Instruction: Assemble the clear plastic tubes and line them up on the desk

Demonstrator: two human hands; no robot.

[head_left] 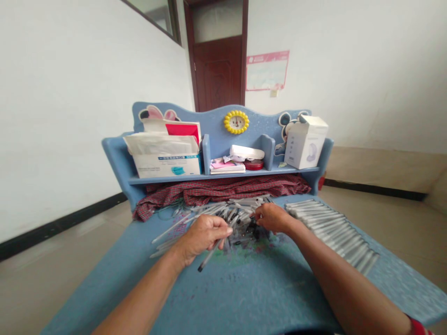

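Pinching a clear pen (209,256) between left hand's (206,232) thumb and fingers, we hold it before the loose pile (228,211), dark end slanting left toward us; our right hand (273,217), nearer the neat row (335,235), touches the pile, grip unclear.

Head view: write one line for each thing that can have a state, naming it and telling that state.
Left hand: closed, pinching
Held pen: slanted, dark end nearest the person
Pen heap: loose, criss-crossed
Right hand: at the pen heap, grip unclear
Pen row: lined up side by side
Cloth: bunched
Tall box: upright
Door: looks shut
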